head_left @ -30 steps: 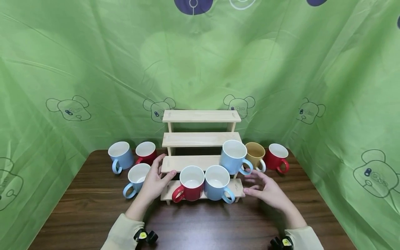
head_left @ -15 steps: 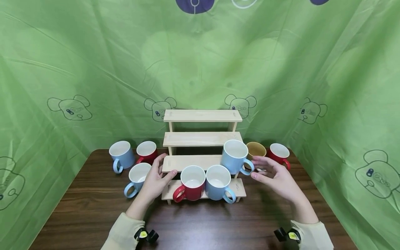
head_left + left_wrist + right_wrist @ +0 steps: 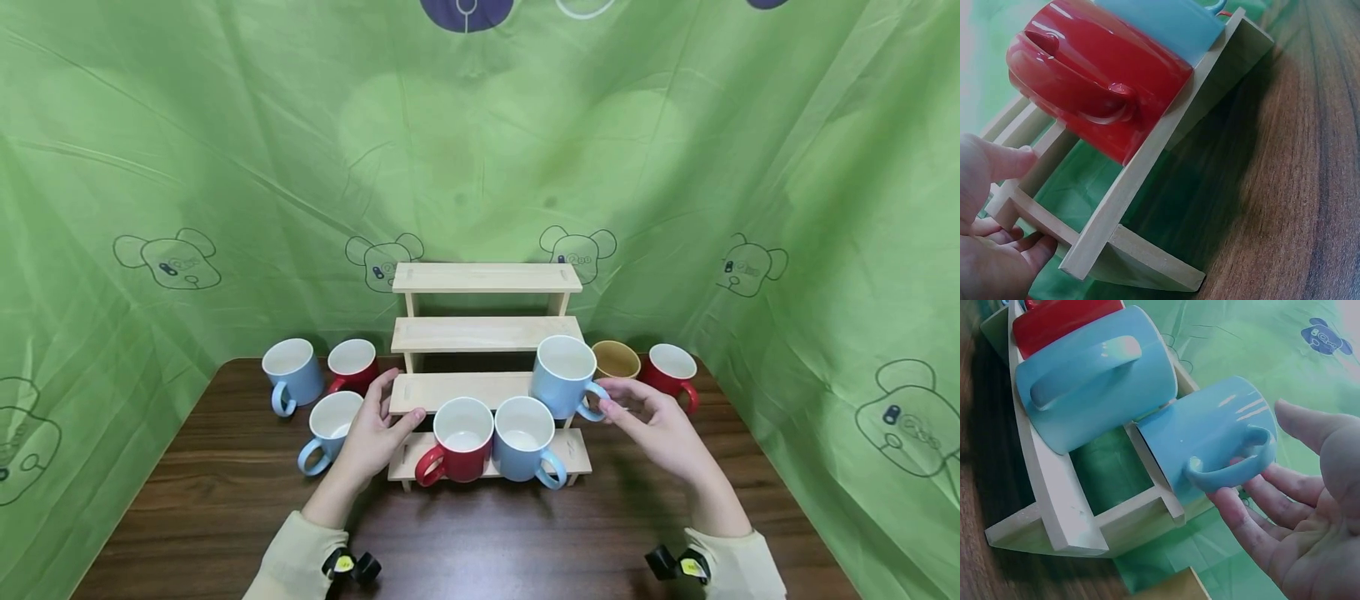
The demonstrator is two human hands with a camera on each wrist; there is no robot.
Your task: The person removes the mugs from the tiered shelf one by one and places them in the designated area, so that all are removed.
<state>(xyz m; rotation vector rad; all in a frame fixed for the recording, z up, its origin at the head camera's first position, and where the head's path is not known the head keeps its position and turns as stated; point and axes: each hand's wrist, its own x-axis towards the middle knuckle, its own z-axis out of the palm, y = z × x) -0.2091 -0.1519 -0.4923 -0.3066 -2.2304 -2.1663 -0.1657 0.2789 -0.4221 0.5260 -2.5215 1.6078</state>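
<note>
A tiered wooden shelf (image 3: 486,335) stands on the table. At its left end my left hand (image 3: 378,432) grips the second step from the bottom, thumb over the front edge and fingers below, as the left wrist view shows. The bottom step carries a red mug (image 3: 467,457) and a light blue mug (image 3: 517,460). One step higher, at the right end, sits another light blue mug (image 3: 558,387). My right hand (image 3: 656,425) touches that mug's handle (image 3: 1232,472) with its fingertips; the thumb stands apart from it in the right wrist view.
Left of the shelf are two blue mugs (image 3: 300,385) (image 3: 330,429) and a red mug (image 3: 360,380). Behind my right hand are a yellow mug (image 3: 617,360) and a red mug (image 3: 670,371). A green curtain (image 3: 480,150) encloses the table (image 3: 487,542).
My right hand has moved from beside the bottom step up to the upper blue mug's handle. My left hand stays on the shelf. The mugs have not visibly moved.
</note>
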